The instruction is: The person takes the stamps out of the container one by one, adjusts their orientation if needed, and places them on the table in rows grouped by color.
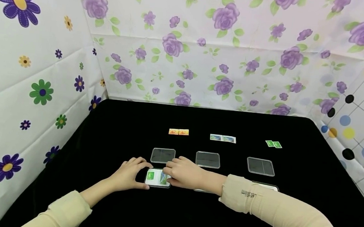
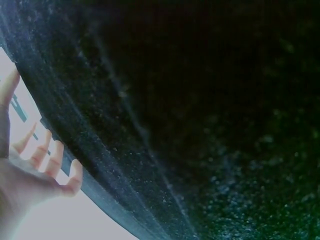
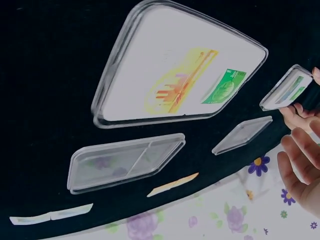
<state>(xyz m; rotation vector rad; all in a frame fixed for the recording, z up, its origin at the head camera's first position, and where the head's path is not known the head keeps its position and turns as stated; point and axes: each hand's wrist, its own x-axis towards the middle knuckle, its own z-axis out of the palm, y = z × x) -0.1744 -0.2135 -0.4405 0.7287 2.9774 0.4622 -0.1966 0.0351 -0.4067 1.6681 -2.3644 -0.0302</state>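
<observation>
A small clear plastic case (image 1: 155, 183) lies at the front of the black table, with a white card inside that bears a green stamp (image 1: 150, 175) and a blue landscape stamp (image 1: 163, 178). My left hand (image 1: 127, 175) holds it at the left end, thumb at the near corner and forefinger at the far one. Over the right end lies my right hand (image 1: 185, 172), its fingers and thumb gripping the case and covering part of the blue stamp. The right wrist view shows this case (image 3: 287, 90) beside the right hand's fingers (image 3: 295, 142). Left-wrist view shows the left hand (image 2: 40, 170), overexposed.
Behind the hands are flat clear plastic cases (image 1: 163, 156), (image 1: 208, 159), (image 1: 261, 166). Farther back lie orange stamps (image 1: 178, 131), blue stamps (image 1: 222, 138) and green stamps (image 1: 273, 144). A filled case (image 3: 180, 70) sits under my right arm; another (image 1: 269, 186) is partly behind the sleeve.
</observation>
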